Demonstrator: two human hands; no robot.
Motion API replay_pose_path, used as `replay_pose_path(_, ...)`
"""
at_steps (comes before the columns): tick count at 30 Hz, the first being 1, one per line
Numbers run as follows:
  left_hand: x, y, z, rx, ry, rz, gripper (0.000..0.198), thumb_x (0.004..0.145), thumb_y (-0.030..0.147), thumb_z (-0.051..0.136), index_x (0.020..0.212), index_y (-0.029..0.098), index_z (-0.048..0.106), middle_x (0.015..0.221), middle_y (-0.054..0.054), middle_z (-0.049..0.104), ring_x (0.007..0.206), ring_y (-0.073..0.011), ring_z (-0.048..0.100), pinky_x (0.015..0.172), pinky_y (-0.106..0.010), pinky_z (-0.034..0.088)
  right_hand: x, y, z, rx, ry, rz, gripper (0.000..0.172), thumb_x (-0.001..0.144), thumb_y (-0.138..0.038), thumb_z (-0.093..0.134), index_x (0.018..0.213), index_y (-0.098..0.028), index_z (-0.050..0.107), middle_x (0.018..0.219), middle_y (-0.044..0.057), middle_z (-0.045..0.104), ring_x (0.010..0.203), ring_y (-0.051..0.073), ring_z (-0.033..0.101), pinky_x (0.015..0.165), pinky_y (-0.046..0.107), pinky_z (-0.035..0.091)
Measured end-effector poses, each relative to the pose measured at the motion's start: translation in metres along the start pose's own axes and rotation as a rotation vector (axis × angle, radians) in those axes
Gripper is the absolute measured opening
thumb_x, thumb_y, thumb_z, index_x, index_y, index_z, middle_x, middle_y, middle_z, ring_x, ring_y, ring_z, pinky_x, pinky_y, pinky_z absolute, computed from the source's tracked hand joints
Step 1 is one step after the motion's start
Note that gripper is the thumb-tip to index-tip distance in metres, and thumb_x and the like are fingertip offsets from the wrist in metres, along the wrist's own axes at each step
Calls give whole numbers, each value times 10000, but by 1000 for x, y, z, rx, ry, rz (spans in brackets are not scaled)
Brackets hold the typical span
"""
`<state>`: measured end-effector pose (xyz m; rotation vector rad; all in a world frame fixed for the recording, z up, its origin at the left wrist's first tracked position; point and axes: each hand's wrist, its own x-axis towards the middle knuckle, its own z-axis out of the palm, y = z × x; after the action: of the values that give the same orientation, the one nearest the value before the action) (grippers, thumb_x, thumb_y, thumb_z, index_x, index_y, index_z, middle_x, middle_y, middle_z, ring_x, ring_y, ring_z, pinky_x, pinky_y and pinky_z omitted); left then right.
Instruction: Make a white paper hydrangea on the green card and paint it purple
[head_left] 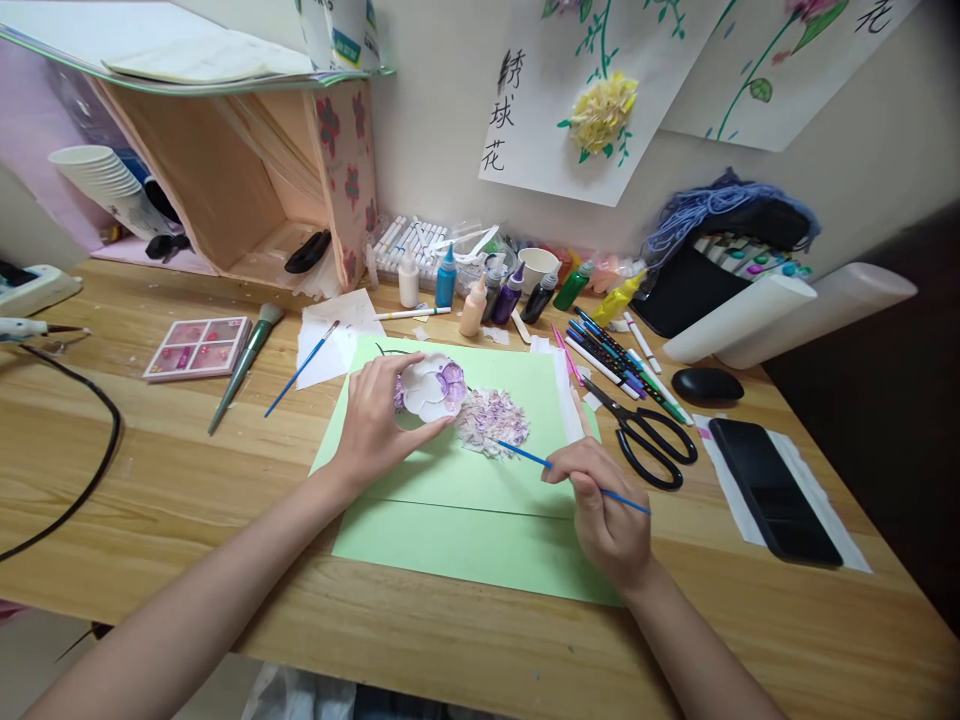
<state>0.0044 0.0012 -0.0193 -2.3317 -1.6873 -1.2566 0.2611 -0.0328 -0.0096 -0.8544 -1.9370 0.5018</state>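
Observation:
My left hand [382, 410] grips the edge of a white flower-shaped paint palette [424, 392], tilted, with purple paint in one of its wells. A blue paintbrush [529, 455] is pinched in my right hand [607, 500]. Its tip meets the lower edge of a ruffled white-and-purple paper flower [493, 420], though I cannot tell how firmly it touches. Beneath the flower lies a light green sheet of paper [450, 545] with a crease across it. Part of another purple patch shows behind the palette, mostly hidden by my left hand.
Black scissors [652, 440], several pens [611, 350] and a phone [772, 490] lie to the right. Paint bottles [510, 295] line the back. A second blue brush [304, 365], a green-handled brush [251, 360] and a pink palette box [196, 347] are on the left.

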Motion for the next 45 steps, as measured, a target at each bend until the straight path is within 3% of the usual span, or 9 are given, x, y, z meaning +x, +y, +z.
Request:
replay_pose_path(6,0,1,1,-9,-18,2,626,748,427,746,1246,210,435,1160,-106,604,1056,-263,562,894,-407,432,1,-1,0,14,-100,-47,288,1007,-256,350,800,-208,544,671,25,574,639,166,530,598,302,418)
replay_pose_path(10,-1,1,1,-11,-12,8,628,748,433,746,1245,208,436,1157,-110,606,1050,-263,563,885,-407,436,1,0,-1,-14,-22,-43,297,1011,-258,340,799,-206,543,677,28,572,651,167,531,614,311,415)
replay_pose_path(15,0,2,1,-35,-33,31,633,745,442,746,1244,207,436,1163,-113,610,1063,-265,561,891,-410,434,0,0,-3,-8,-65,-44,308,1007,-263,351,784,-203,555,662,23,574,628,164,530,595,308,415)
replay_pose_path(20,-2,3,0,-52,-80,67,628,754,421,741,1254,213,424,1178,-113,609,1087,-266,559,906,-409,422,-4,4,-4,76,217,-18,329,1008,-319,356,808,-202,590,693,25,605,660,174,577,637,321,424)
replay_pose_path(22,-3,4,0,-60,-108,101,648,748,431,743,1264,218,414,1193,-111,608,1113,-271,554,927,-411,410,-4,5,-3,120,267,-4,313,1005,-320,363,838,-206,602,721,30,632,686,187,599,668,336,437)
replay_pose_path(29,-5,6,0,-55,-146,162,674,740,441,747,1283,221,414,1204,-119,619,1116,-278,565,931,-412,394,-2,0,1,88,13,76,300,1005,-312,353,873,-215,603,776,51,647,755,197,608,690,337,464)
replay_pose_path(45,-3,8,-2,54,-146,315,555,801,394,698,1268,222,451,1206,-110,656,1102,-255,599,909,-395,376,2,-2,1,41,-23,44,293,1010,-297,342,848,-214,572,741,37,614,716,183,586,660,321,451)
